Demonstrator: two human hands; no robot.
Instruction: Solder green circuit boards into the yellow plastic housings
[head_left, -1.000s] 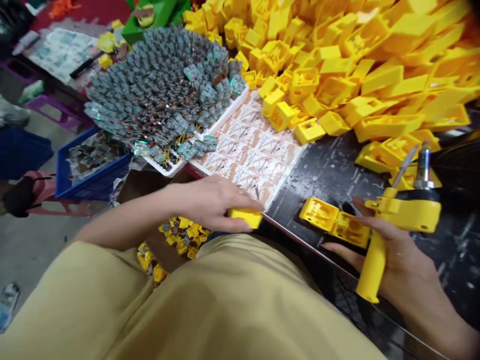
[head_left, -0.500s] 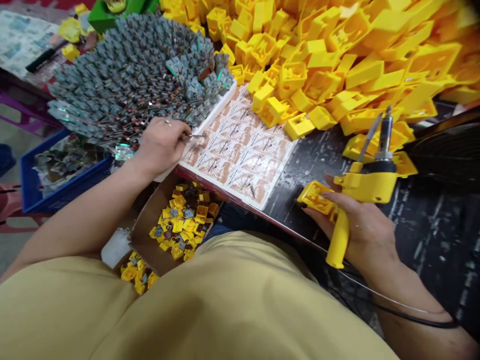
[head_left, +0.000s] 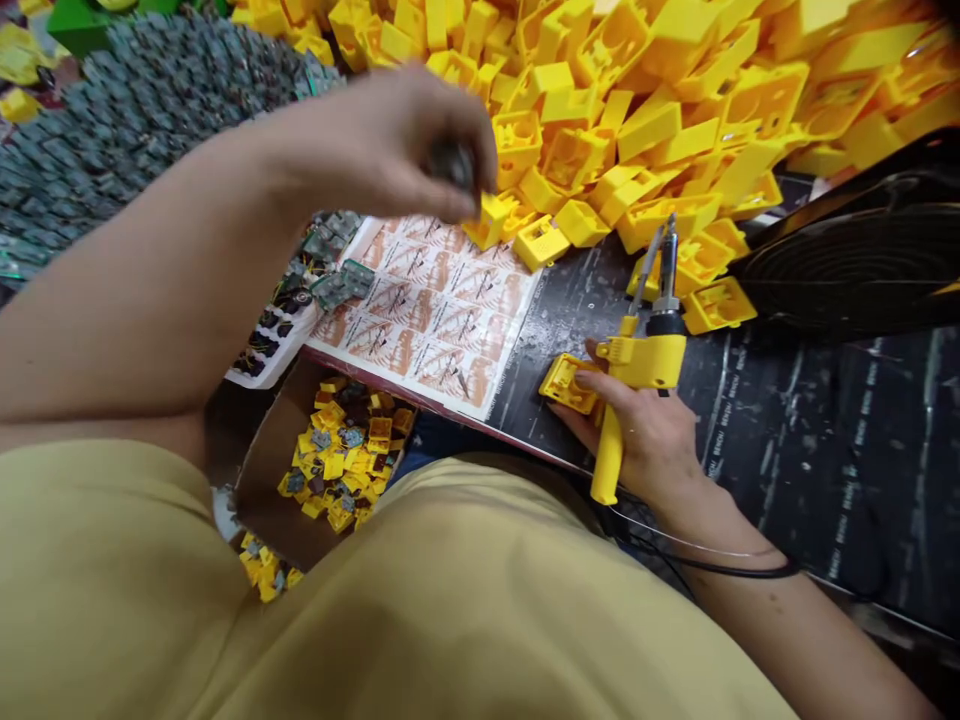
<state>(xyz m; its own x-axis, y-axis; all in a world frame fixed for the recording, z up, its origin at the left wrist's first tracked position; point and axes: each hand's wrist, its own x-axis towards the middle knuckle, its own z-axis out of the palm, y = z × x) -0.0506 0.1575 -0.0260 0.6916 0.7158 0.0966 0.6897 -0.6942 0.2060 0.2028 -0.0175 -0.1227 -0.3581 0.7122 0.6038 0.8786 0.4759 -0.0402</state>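
My left hand (head_left: pixel 420 140), blurred by motion, is closed around a small dark grey part (head_left: pixel 454 165) just in front of the yellow pile. Its kind cannot be made out. In my right hand (head_left: pixel 656 435) are a yellow soldering gun (head_left: pixel 645 362), its metal tip pointing up and away, and a small open yellow plastic housing (head_left: pixel 568 384) between thumb and fingers. A thin wire and a black cable trail from the gun's grip past my right wrist. Below my left hand lies a printed sheet (head_left: pixel 431 300) with brown patterns.
Yellow housings (head_left: pixel 622 130) are heaped across the back. Many grey-green circuit-board assemblies (head_left: pixel 165 90) cover the left side, near a white tray (head_left: pixel 281 360). Under the table edge, a cardboard box (head_left: pixel 259 470) holds yellow and grey pieces. A dark ribbed object (head_left: pixel 847 240) stands at right.
My left hand has left the edge of the grey pile, moving up and right toward the yellow housings, now with a dark part. The right hand still holds the soldering gun and housing. The view has shifted.
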